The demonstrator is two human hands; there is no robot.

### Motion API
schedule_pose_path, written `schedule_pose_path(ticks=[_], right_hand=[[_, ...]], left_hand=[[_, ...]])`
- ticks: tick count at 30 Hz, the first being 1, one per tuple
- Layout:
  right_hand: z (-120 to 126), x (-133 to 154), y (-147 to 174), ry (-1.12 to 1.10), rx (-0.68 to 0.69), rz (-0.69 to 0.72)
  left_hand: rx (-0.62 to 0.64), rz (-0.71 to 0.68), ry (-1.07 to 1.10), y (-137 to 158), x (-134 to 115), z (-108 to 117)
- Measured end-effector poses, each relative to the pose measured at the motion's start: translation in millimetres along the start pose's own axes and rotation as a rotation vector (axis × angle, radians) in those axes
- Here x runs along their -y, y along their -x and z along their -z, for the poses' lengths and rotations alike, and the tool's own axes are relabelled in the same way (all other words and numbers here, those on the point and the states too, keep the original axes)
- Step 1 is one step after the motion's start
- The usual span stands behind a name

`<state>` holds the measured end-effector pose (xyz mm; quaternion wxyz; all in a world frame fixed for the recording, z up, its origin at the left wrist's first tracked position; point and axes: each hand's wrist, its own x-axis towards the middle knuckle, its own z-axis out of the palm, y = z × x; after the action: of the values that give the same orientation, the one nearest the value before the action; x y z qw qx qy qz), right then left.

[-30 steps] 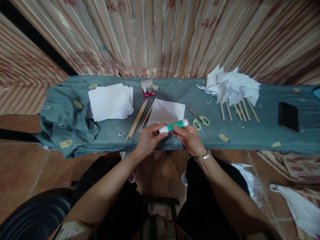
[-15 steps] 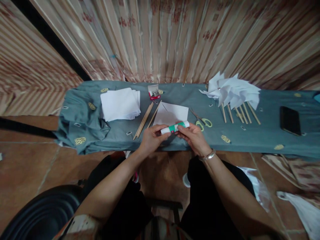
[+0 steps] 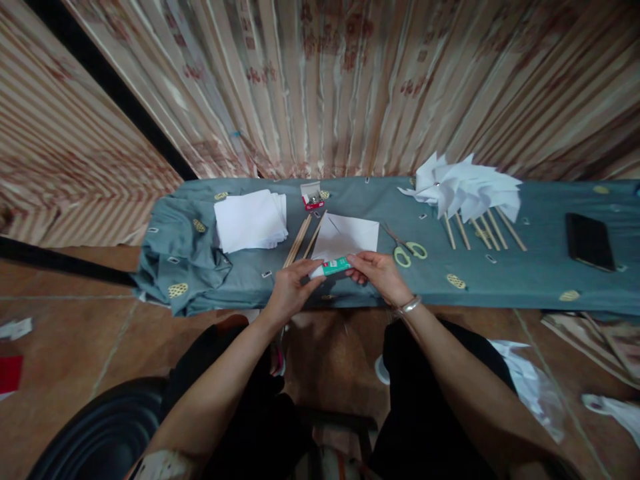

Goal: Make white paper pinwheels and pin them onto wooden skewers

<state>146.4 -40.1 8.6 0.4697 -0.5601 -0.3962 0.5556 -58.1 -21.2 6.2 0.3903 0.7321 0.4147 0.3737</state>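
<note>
A white and green glue stick (image 3: 336, 266) lies level between my two hands over the front part of the bench. My left hand (image 3: 291, 288) pinches its white left end with thumb and fingers. At the other end, my right hand (image 3: 381, 275) has its fingers closed around the tip, which they cover. Just beyond the glue stick is a white paper sheet (image 3: 346, 235) with a slit near its upper left corner. Thin wooden sticks (image 3: 299, 241) lie left of the sheet. Scissors (image 3: 411, 251) with light green handles rest to its right.
A paper stack (image 3: 250, 220) and a small open red box (image 3: 313, 200) of metal pins stand on the cloth-covered bench (image 3: 260, 293). Several white paper pinwheels (image 3: 467, 190) on sticks lie at right, then a black phone (image 3: 590, 241). A curtain (image 3: 320, 87) hangs behind.
The view has shifted slightly. My hands have moved a little apart, the right one sliding toward the glue stick's right end and uncovering more of the green label.
</note>
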Motion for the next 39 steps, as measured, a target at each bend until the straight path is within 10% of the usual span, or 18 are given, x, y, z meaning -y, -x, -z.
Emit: schedule_pose_path(ticks=[11, 21, 24, 29, 39], right_hand=[[52, 1, 4, 0.845, -0.235, 0.372], [59, -23, 9, 1.178, -0.009, 0.614], [60, -26, 9, 1.163, 0.018, 0.599], [63, -29, 9, 1.117, 0.029, 0.587], [64, -24, 11, 1.065, 0.058, 0.584]], left_hand=[[-0.352, 0.341, -0.064, 2, 46, 59], [-0.341, 0.162, -0.542, 5, 51, 64], [-0.334, -0.001, -0.682, 4, 36, 53], [0.074, -0.347, -0.601, -4, 16, -5], [0.222, -0.37, -0.61, -38, 15, -55]])
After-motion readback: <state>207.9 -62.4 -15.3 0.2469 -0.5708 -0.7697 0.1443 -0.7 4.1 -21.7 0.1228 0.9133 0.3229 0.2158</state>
